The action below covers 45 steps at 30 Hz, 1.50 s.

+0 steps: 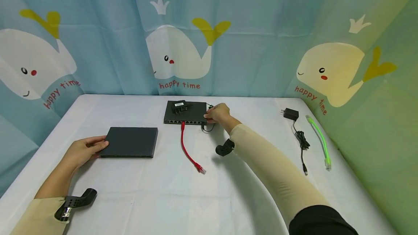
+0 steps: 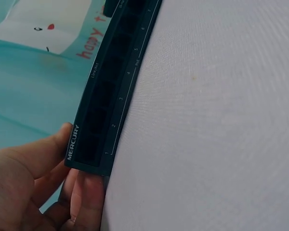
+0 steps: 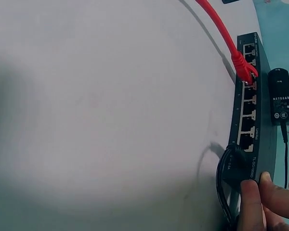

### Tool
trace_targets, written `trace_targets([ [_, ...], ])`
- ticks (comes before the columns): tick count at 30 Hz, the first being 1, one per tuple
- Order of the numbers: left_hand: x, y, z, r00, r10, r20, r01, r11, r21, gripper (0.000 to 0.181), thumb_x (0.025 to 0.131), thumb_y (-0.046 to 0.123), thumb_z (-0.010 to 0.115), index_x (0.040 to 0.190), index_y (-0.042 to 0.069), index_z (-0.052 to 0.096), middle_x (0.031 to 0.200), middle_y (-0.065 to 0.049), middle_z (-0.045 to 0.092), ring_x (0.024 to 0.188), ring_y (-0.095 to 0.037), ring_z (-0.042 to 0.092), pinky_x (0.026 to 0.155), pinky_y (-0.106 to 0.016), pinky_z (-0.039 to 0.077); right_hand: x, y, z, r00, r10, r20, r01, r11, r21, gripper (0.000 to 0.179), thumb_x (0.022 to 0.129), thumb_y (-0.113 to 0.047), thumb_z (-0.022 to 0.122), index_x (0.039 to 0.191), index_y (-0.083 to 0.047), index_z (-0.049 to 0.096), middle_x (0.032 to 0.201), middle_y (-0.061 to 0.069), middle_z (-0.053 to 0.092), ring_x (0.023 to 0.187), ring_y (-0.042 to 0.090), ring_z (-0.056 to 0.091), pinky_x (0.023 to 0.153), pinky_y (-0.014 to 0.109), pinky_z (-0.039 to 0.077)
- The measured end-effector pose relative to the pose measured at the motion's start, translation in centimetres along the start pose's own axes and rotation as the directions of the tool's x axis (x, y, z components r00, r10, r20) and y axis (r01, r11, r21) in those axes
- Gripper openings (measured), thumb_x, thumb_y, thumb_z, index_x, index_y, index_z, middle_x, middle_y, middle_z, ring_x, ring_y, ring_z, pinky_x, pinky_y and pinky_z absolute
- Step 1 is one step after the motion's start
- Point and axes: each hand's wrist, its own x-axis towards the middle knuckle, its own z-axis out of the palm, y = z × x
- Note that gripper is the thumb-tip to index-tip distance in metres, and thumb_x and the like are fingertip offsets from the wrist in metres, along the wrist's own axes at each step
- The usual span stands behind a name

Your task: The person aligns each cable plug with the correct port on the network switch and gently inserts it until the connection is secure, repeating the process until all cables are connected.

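My left hand (image 1: 83, 150) grips the left edge of a dark network switch (image 1: 128, 141), thumb above and fingers under it. In the left wrist view its MERCURY front, with a row of numbered ports, faces the camera. At the back of the table, my right hand (image 1: 219, 112) pinches the right end of a second black network switch (image 1: 196, 112). A red network cable (image 3: 225, 36) is plugged into one of its ports, the other end loose on the table. A thin black power cord (image 3: 220, 185) enters beside the ports, and a NETGEAR power adapter (image 3: 281, 96) lies on top.
To the right on the white table (image 1: 248, 191) lie a black power adapter (image 1: 290, 114) with a bundled cord and a short green network cable (image 1: 321, 140). A printed blue curtain (image 1: 254, 17) hangs behind the table's back edge.
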Motion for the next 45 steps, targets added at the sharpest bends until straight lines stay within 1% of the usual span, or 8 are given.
trace_targets([
  [12, 0.2, 0.2, -0.2, 1.0, -0.012, 0.008, 0.012, 1.0, 0.012, 0.079, 0.095, 0.053, 0.059, 0.147, -0.004, 0.041, 0.145, -0.034, 0.041, 0.094, 0.003, 0.055, 0.072, -0.017, 0.057, 0.1, -1.4, 2.3, 1.0, -0.01, -0.011, 0.01, 1.0, 0.007, 0.022, 0.081, 0.005, 0.077, 0.102, 0.005, 0.072, 0.109, 0.018, 0.068, 0.051, 0.012, 0.061, 0.054, 0.022, 0.059],
  [20, -0.1, 0.2, -0.1, 1.0, -0.011, 0.014, 0.011, 1.0, 0.01, 0.077, 0.096, 0.051, 0.059, 0.147, -0.004, 0.041, 0.144, -0.034, 0.043, 0.09, 0.009, 0.051, 0.073, -0.017, 0.057, 0.1, -1.9, 3.6, 1.0, -0.013, -0.006, 0.013, 1.0, 0.019, 0.023, 0.08, 0.006, 0.077, 0.102, 0.004, 0.073, 0.111, 0.017, 0.068, 0.082, 0.026, 0.074, 0.059, 0.023, 0.061],
  [24, -0.3, 0.0, -0.1, 1.0, -0.014, 0.007, 0.014, 1.0, 0.011, 0.076, 0.096, 0.05, 0.059, 0.146, -0.005, 0.042, 0.143, -0.034, 0.044, 0.088, 0.009, 0.052, 0.072, -0.018, 0.057, -0.1, -2.2, 4.4, 1.0, -0.006, -0.002, 0.006, 1.0, 0.007, 0.024, 0.08, 0.006, 0.077, 0.104, 0.004, 0.073, 0.114, 0.016, 0.067, 0.087, 0.027, 0.074, 0.062, 0.023, 0.061],
  [29, -0.2, -0.1, 0.0, 1.0, -0.025, 0.001, 0.025, 0.999, 0.023, 0.077, 0.096, 0.052, 0.058, 0.146, -0.004, 0.042, 0.145, -0.034, 0.042, 0.105, -0.015, 0.062, 0.072, -0.017, 0.057, 0.1, -2.5, 5.3, 1.0, 0.004, -0.008, -0.004, 1.0, -0.005, 0.024, 0.08, 0.005, 0.078, 0.104, 0.003, 0.074, 0.113, 0.015, 0.068, 0.085, 0.026, 0.074, 0.061, 0.024, 0.061],
  [32, -0.1, -0.1, 0.1, 1.0, -0.026, 0.001, 0.026, 0.999, 0.022, 0.078, 0.096, 0.053, 0.057, 0.147, -0.004, 0.041, 0.146, -0.034, 0.04, 0.117, -0.03, 0.058, 0.072, -0.017, 0.057, 0.4, -2.7, 5.7, 1.0, 0.008, -0.014, -0.008, 1.0, -0.004, 0.025, 0.079, 0.006, 0.079, 0.103, 0.002, 0.074, 0.112, 0.015, 0.068, 0.082, 0.026, 0.075, 0.059, 0.023, 0.06],
  [38, -0.1, 0.0, 0.2, 1.0, -0.019, 0.002, 0.019, 1.0, 0.01, 0.077, 0.097, 0.051, 0.057, 0.146, -0.005, 0.041, 0.147, -0.034, 0.039, 0.124, -0.039, 0.053, 0.073, -0.017, 0.057, 0.6, -2.9, 6.4, 1.0, 0.005, -0.023, -0.005, 1.0, -0.004, 0.024, 0.078, 0.005, 0.08, 0.101, 0.002, 0.075, 0.11, 0.015, 0.068, 0.079, 0.025, 0.075, 0.056, 0.022, 0.059],
  [42, 0.0, 0.1, 0.2, 1.0, -0.016, -0.004, 0.016, 1.0, 0.009, 0.076, 0.096, 0.05, 0.058, 0.146, -0.006, 0.042, 0.146, -0.034, 0.04, 0.108, -0.018, 0.062, 0.073, -0.016, 0.057, 0.5, -3.2, 6.8, 1.0, 0.0, -0.02, 0.0, 1.0, -0.016, 0.024, 0.078, 0.004, 0.08, 0.102, 0.001, 0.075, 0.109, 0.015, 0.069, 0.078, 0.023, 0.075, 0.055, 0.021, 0.059],
  [45, 0.0, 0.0, 0.2, 1.0, -0.014, -0.01, 0.014, 1.0, -0.002, 0.076, 0.096, 0.049, 0.06, 0.145, -0.006, 0.043, 0.145, -0.034, 0.042, 0.093, 0.006, 0.054, 0.072, -0.016, 0.057, 0.3, -3.3, 7.0, 1.0, -0.005, -0.018, 0.005, 1.0, -0.03, 0.024, 0.079, 0.003, 0.08, 0.102, 0.0, 0.075, 0.109, 0.015, 0.07, 0.079, 0.024, 0.075, 0.056, 0.022, 0.059],
])
